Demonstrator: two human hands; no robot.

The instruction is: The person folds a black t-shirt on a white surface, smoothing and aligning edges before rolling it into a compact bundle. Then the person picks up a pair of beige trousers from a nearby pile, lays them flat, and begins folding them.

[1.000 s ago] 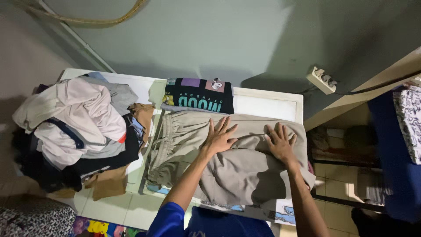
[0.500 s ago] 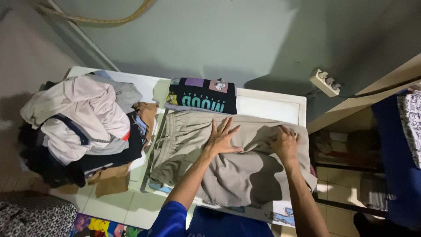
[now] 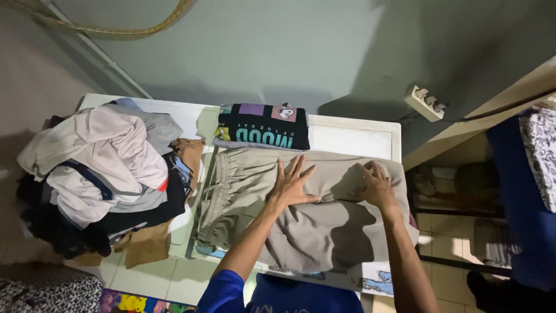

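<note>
both palms flat on the beige trousers

here the beige trousers lie spread across the white table, elastic waistband toward the clothes heap, legs running the other way and reaching the table's far side edge; the left hand rests on the trousers near their middle, fingers splayed wide and flat, clamped on nothing; the right hand presses on the trousers farther from the waistband, fingers bent over a raised fold of cloth, and whether it pinches that fold cannot be told; the near hem of the trousers overhangs the table's front edge, just above the person's blue sleeve; beyond the trousers, against the table's back edge, sits a folded black shirt touching the trousers' upper border, its print a band of teal lettering with a purple patch and a pink patch along its top; beside that shirt a bare strip of white table runs to the corner, the only open room around the trousers; past the waistband a loose heap of clothes, pale pink, grey and black, fills that end of the table and spills over its edge; a white power strip hangs on the wall beyond the trousers' leg end.
</note>
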